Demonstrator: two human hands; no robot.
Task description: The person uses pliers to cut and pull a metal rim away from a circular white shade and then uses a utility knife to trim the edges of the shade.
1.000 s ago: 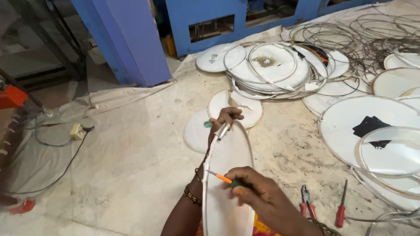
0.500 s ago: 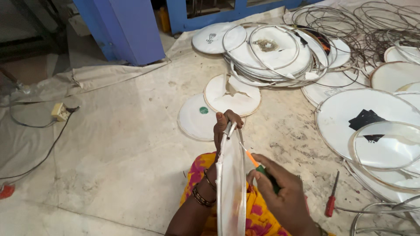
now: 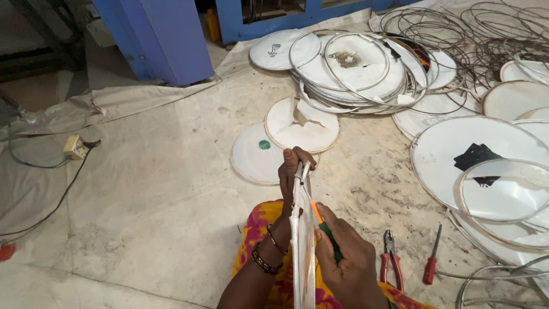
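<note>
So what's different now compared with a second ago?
The white round frame has been turned from lying nearly flat, face up, to standing edge-on toward the camera. The left hand still grips its top rim, and the right hand still holds the orange-and-green tool against it. The pliers, red screwdriver and stacked discs lie on the floor as before.

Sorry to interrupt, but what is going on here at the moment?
A person sits on the floor holding a white round hoop-framed disc upright and edge-on. The left hand grips its top rim, while the right hand works an orange-tipped, green-handled tool against the rim. Red-handled pliers and a red screwdriver lie beside them, with more discs piled beyond.
</note>
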